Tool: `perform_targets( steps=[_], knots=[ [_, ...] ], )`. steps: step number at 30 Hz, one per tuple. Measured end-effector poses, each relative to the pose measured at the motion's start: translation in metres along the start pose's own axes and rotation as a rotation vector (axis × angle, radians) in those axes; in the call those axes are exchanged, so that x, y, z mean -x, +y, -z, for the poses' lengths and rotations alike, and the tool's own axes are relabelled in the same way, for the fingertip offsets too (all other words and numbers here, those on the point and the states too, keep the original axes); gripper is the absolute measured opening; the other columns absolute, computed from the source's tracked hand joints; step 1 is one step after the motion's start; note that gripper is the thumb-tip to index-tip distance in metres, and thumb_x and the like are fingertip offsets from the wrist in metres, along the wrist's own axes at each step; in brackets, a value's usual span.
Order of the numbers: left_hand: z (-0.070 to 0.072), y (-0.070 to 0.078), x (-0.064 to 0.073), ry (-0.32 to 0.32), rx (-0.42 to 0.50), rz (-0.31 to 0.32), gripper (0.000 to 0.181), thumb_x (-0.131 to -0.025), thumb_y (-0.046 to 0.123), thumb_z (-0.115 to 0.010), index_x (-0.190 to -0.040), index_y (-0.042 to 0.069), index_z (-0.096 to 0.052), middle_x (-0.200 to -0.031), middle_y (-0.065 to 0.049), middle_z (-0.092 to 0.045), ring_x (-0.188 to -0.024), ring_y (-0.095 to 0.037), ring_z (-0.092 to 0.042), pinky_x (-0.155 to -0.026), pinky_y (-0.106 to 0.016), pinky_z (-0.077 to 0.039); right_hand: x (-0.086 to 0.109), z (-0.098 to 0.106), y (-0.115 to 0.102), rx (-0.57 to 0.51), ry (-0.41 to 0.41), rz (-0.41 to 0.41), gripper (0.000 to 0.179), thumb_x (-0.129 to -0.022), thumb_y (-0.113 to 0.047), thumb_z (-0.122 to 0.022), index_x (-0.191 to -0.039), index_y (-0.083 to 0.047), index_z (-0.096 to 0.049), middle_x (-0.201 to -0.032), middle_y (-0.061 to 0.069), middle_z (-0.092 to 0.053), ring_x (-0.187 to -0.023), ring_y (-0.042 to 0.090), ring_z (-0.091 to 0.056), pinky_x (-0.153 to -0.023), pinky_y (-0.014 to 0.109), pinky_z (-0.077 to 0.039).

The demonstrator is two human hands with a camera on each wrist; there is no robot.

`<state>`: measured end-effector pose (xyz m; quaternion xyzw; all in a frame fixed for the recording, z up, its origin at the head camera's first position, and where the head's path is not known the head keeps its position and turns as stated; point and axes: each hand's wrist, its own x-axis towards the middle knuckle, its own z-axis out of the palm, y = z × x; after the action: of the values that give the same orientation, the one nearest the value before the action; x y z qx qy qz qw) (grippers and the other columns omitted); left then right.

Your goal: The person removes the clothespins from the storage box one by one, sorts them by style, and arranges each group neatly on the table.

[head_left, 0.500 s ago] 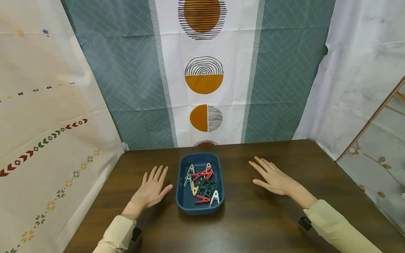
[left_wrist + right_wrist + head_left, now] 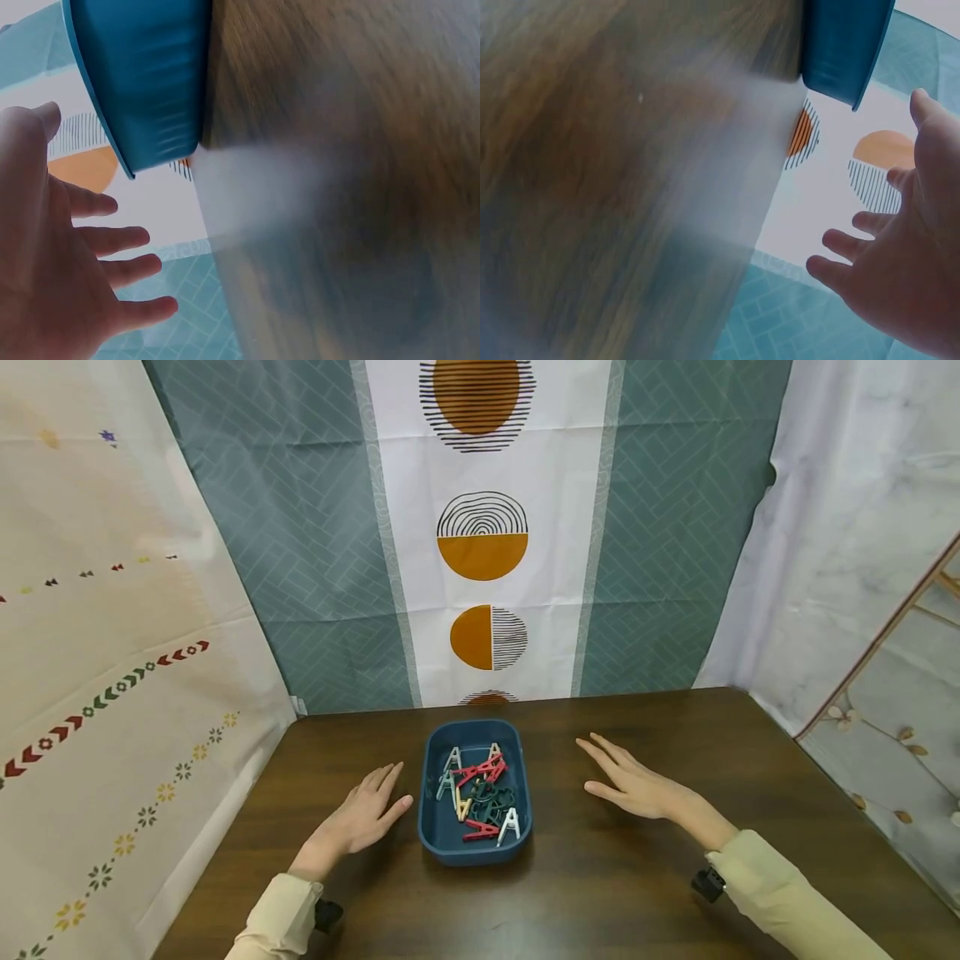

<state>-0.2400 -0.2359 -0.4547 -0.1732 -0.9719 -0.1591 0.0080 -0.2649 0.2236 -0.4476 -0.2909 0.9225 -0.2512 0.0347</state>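
A blue plastic basket [image 2: 433, 852] sits on the wooden table, holding a loose pile of small spring clothespins. Among them are red clothespins [image 2: 480, 831], a white clothespin [image 2: 509, 827], a yellow clothespin [image 2: 462, 805], pale green-grey clothespins [image 2: 447, 783] and a dark green tangle [image 2: 491, 803] whose separate pieces I cannot make out. My left hand [image 2: 363, 817] hovers just left of the basket, fingers extended, holding nothing. Farther off on the right, my right hand [image 2: 641, 787] is also empty with its fingers spread. In both wrist views the basket's outer wall [image 2: 150, 82] shows beyond the thumb.
The dark wooden table [image 2: 600, 893] runs back to a teal and white patterned curtain [image 2: 330, 568]. Cream embroidered cloth [image 2: 112, 710] hangs at the left, and marbled white cloth [image 2: 862, 527] at the right. A dark device [image 2: 708, 884] is strapped under the right wrist.
My right hand has moved left, nearer the basket. The left hand has tilted slightly, with its fingers closer together. The basket and clothespins stay put.
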Motion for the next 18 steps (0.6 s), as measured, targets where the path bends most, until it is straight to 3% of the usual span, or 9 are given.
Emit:
perform_targets(
  steps=[9,18],
  knots=[
    [-0.004,0.004,0.003,-0.067,0.183,0.033,0.076,-0.097,0.058,-0.041,-0.153,0.009,-0.024,-0.156,-0.022,-0.027,-0.143,-0.044,-0.026,-0.11,-0.065,-0.026,-0.006,-0.006,-0.01,-0.114,-0.031,0.025,0.075,-0.099,-0.043,-0.05,-0.156,-0.018,-0.009,-0.161,0.016,-0.008,-0.146,0.042,-0.013,-0.109,0.069,-0.021],
    [-0.008,0.008,0.002,-0.061,0.313,0.016,0.072,-0.098,0.052,-0.046,-0.151,0.007,-0.029,-0.154,-0.019,-0.034,-0.142,-0.04,-0.032,-0.112,-0.062,-0.026,-0.016,-0.009,-0.019,-0.195,-0.038,0.064,0.076,-0.098,-0.043,-0.052,-0.156,-0.014,-0.011,-0.162,0.01,-0.015,-0.148,0.034,-0.017,-0.114,0.061,-0.022]
  ],
)
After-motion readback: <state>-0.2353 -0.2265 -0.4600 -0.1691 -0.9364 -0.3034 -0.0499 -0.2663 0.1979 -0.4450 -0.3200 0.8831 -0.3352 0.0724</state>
